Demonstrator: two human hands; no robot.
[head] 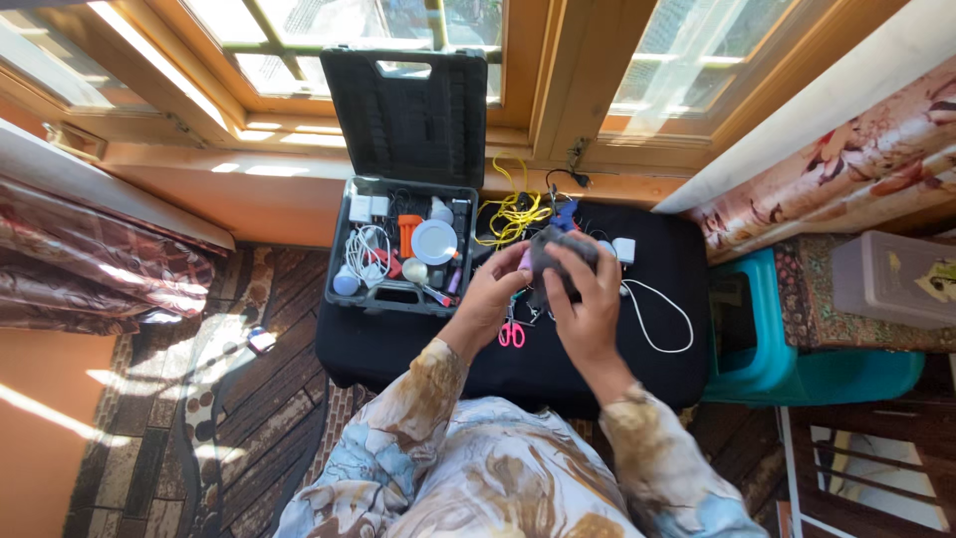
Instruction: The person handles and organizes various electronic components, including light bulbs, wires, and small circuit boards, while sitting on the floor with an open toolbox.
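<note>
My left hand (490, 291) and right hand (588, 299) both up over black cloth-covered desk (418, 349), fingers pinched round small dark grey blocky gadget (560, 251). Step looks like inspecting or working it. Open black plastic tool case (403, 244) left, pink-handled scissors (512, 334) beneath, white cable (662, 319) right. Next needs steady two-handed grip.

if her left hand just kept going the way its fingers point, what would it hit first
The left hand points up and to the right, with its fingertips already on the dark grey object that both hands hold, so that comes first. Beyond it probably lies the yellow cable, though depth is hard to judge.
</note>
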